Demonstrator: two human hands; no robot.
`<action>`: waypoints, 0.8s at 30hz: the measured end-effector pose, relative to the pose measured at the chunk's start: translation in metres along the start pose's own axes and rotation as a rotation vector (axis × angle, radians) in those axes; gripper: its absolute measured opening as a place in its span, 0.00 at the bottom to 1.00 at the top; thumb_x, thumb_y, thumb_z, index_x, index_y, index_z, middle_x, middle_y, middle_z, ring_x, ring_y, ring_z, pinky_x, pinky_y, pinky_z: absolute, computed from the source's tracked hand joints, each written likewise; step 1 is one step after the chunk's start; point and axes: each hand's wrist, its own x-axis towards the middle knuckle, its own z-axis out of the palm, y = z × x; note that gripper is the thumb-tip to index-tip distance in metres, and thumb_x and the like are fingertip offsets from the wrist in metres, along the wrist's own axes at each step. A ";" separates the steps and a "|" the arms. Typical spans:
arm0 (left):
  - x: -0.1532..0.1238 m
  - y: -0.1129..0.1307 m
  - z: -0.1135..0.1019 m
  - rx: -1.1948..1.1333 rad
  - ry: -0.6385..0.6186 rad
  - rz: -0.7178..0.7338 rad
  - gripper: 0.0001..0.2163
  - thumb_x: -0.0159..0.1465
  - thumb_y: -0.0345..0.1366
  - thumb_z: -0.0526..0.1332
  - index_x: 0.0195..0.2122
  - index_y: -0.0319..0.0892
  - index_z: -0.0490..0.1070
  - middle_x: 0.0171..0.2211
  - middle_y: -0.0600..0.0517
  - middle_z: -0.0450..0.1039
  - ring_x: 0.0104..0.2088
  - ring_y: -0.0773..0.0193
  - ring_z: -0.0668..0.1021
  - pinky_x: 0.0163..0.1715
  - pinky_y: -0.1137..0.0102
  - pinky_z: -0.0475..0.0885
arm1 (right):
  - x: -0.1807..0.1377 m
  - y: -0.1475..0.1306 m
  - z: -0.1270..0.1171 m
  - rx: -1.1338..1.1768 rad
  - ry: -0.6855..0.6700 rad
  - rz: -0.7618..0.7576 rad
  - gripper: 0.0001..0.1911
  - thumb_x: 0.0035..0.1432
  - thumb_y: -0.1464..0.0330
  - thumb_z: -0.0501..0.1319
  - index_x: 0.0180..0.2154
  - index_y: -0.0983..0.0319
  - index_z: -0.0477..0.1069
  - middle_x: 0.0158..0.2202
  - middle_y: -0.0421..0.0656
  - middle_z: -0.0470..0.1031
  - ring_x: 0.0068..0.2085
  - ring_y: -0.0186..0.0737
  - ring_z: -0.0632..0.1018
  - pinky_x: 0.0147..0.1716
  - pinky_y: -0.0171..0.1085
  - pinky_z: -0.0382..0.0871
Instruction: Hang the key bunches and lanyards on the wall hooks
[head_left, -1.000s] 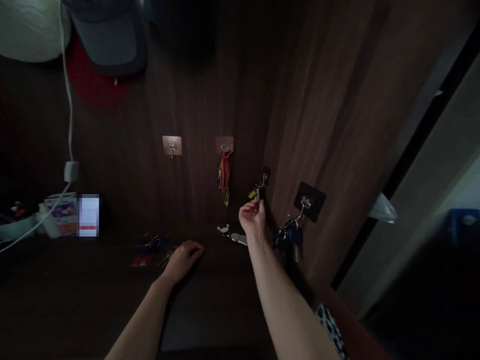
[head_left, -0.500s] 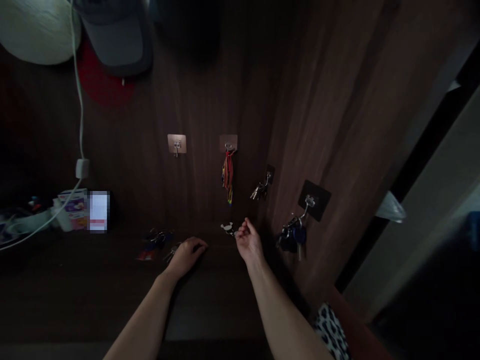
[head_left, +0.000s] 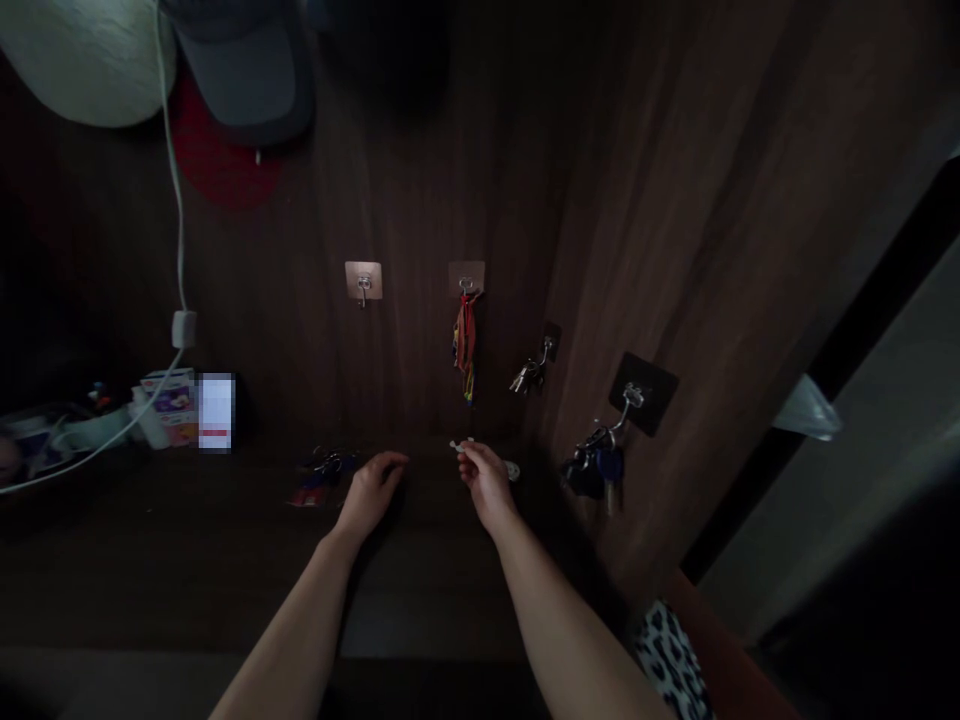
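My right hand [head_left: 487, 482] is closed in a pinch just above the back of the dark wooden shelf [head_left: 420, 560]. A small bunch of keys [head_left: 457, 446] pokes out at its fingertips, and a pale round piece [head_left: 512, 470] shows on its other side. My left hand [head_left: 372, 490] rests on the shelf, fingers loosely bent, with a gap between thumb and fingers. Beside it on the left lie dark keys with a blue and red tag [head_left: 322, 475]; part of that pile is hidden by the hand.
On the back wall are a bare hook [head_left: 364, 283] and a hook with colourful lanyards [head_left: 465, 335]. Keys [head_left: 529, 375] and a larger key bunch [head_left: 596, 465] hang on the right wall. Boxes [head_left: 176, 405], a white cable [head_left: 180, 240] and a cap [head_left: 247, 80] are at left.
My right hand has turned over and closed on the keys that lay beside it. My left hand has shifted slightly, and the keys at its wrist are now out of sight.
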 end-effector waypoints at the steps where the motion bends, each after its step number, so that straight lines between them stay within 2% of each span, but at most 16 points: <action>1: 0.001 0.000 -0.002 0.005 0.023 -0.025 0.11 0.60 0.37 0.52 0.38 0.44 0.71 0.39 0.53 0.75 0.41 0.63 0.76 0.44 0.70 0.68 | 0.000 0.002 0.001 -0.065 -0.011 -0.026 0.07 0.39 0.69 0.65 0.26 0.63 0.73 0.18 0.35 0.72 0.18 0.25 0.69 0.16 0.23 0.58; 8: 0.004 -0.001 -0.019 0.069 0.186 -0.230 0.12 0.61 0.39 0.50 0.39 0.44 0.71 0.34 0.52 0.76 0.36 0.62 0.77 0.36 0.71 0.68 | -0.009 0.012 0.008 -0.408 -0.184 -0.181 0.03 0.42 0.69 0.63 0.24 0.62 0.73 0.16 0.35 0.70 0.18 0.28 0.68 0.17 0.26 0.57; 12: 0.002 0.002 -0.028 0.238 0.246 -0.367 0.14 0.63 0.42 0.48 0.40 0.45 0.70 0.35 0.49 0.77 0.36 0.58 0.77 0.32 0.71 0.67 | -0.014 0.013 0.010 -0.531 -0.255 -0.237 0.02 0.45 0.70 0.61 0.23 0.61 0.73 0.16 0.35 0.69 0.18 0.29 0.68 0.19 0.28 0.59; 16: -0.001 0.005 -0.032 0.434 0.150 -0.474 0.16 0.63 0.44 0.47 0.40 0.44 0.71 0.35 0.46 0.77 0.35 0.56 0.78 0.27 0.70 0.66 | -0.013 0.014 0.010 -0.556 -0.250 -0.242 0.02 0.46 0.70 0.61 0.24 0.60 0.73 0.16 0.35 0.70 0.19 0.30 0.68 0.19 0.29 0.59; 20: -0.004 0.005 -0.029 0.552 0.013 -0.439 0.14 0.61 0.41 0.50 0.38 0.45 0.73 0.40 0.46 0.76 0.38 0.56 0.77 0.31 0.69 0.67 | -0.012 0.015 0.008 -0.543 -0.283 -0.250 0.02 0.46 0.70 0.61 0.24 0.60 0.73 0.16 0.35 0.69 0.19 0.30 0.69 0.20 0.29 0.59; 24: -0.005 0.004 -0.026 0.572 -0.061 -0.389 0.12 0.59 0.37 0.52 0.39 0.46 0.73 0.41 0.47 0.74 0.39 0.58 0.76 0.34 0.70 0.67 | -0.013 0.016 0.009 -0.590 -0.282 -0.259 0.03 0.46 0.70 0.61 0.23 0.59 0.73 0.17 0.35 0.69 0.19 0.30 0.68 0.20 0.29 0.59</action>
